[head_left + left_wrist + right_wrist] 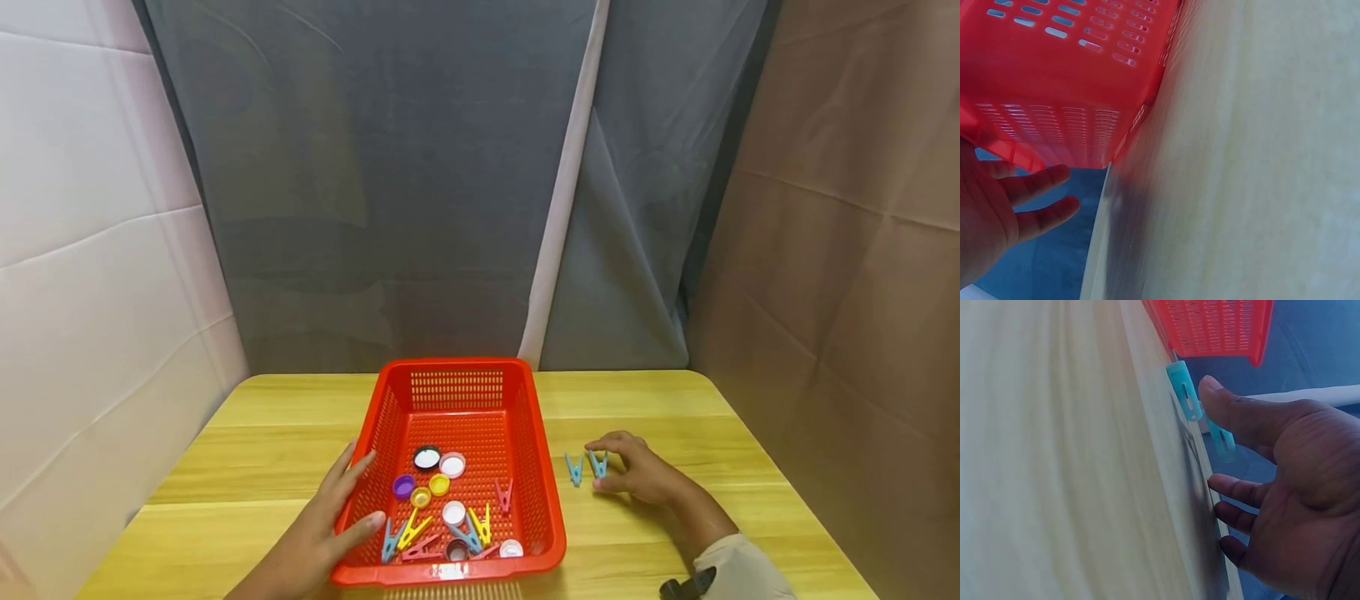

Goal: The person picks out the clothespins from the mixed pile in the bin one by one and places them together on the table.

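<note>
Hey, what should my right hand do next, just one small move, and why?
Probably ease your right hand open and leave the blue clothespin there: the hand curls around it, and it's right beside a matching clothespin on the table, outside the red basket.

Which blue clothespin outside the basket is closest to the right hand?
The blue clothespin farther from the red basket, between the thumb and index finger of the right hand; the other blue clothespin is nearer the basket.
</note>
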The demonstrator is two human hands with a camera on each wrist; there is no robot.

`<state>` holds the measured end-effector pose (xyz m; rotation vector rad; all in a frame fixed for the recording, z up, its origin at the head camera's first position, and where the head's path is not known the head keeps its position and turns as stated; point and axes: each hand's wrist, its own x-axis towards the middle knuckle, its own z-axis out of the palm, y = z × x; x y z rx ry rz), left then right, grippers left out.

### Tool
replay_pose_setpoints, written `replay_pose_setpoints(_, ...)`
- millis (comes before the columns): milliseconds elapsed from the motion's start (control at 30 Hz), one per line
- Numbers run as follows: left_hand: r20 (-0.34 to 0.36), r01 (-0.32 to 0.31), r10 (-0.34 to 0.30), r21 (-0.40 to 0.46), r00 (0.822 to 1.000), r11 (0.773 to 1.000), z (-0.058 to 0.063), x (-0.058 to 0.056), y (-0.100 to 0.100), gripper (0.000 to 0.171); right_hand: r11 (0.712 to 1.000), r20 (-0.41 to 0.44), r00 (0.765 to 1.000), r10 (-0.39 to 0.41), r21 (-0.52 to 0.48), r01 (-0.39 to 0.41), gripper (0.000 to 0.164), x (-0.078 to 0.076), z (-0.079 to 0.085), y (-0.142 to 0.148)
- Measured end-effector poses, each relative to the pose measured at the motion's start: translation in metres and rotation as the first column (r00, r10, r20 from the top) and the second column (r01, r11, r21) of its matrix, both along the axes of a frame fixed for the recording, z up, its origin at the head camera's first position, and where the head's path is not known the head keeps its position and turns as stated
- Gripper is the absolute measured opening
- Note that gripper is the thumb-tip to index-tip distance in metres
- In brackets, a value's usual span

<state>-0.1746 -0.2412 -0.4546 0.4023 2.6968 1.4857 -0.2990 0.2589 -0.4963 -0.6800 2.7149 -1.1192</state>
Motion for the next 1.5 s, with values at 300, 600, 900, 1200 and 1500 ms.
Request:
replay_pose_setpoints(300,-0.014,-0.005,0.004,-0.026,1.0,1.0,0.001,0.0,0.0,0.079,0.999,0.031,0.999,-0.036,0.026,0.035,0.057,0.002,-0.001,-0.004)
replay_pose_setpoints(600,-0.028,-0.01,0.01,-0.019,1.0,1.0,0.001,0.001,0.0,0.079,0.989,-0.023,0.997,-0.076,0.125,0.078,0.057,0.002,-0.002,-0.008)
replay_pose_setpoints(900,0.02,-0.019,0.02,-0.06,1.0,0.998,0.003,0.002,-0.001,0.082,0.988,-0.011,0.996,-0.09,0.128,0.09,0.057,0.003,-0.002,-0.01)
replay_pose_setpoints(1200,-0.031,-0.017,0.015,-0.06,0.999,0.998,0.001,0.002,-0.001,0.079,0.984,-0.009,0.994,-0.109,0.144,0.109,0.058,0.006,-0.003,-0.011)
replay_pose_setpoints(1500,-0.074,-0.018,0.011,-0.082,0.997,0.996,0.0,0.002,-0.001,0.079,0.986,-0.004,0.995,-0.102,0.133,0.102,0.061,0.007,0.003,-0.012)
